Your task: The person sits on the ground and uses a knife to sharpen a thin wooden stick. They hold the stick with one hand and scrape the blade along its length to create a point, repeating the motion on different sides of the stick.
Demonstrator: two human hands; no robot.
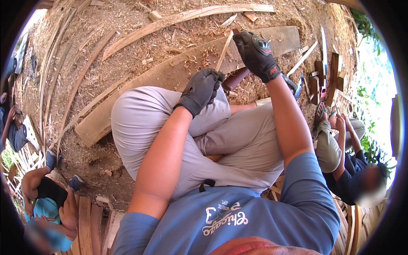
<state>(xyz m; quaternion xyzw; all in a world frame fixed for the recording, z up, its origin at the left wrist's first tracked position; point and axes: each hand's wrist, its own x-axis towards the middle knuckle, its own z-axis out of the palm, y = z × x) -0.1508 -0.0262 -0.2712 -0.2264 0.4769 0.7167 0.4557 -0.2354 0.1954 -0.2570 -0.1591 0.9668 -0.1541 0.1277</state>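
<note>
My left hand, in a black glove, is closed around the lower end of a thin pale wooden strip. The strip slants up and to the right, over a long wooden plank strewn with curled shavings. My right hand, gloved too, is curled closed beside the strip's far end. Its fingers face away, so what they hold is hidden. A small brown tip shows at its upper left edge. Below it, partly covered by my wrist, lies a dark reddish-brown object whose kind I cannot make out.
Shavings cover the ground. A long curved wooden strip lies beyond the plank, and more long strips lie at the left. Wood blocks are stacked at the right. People sit at the left and right.
</note>
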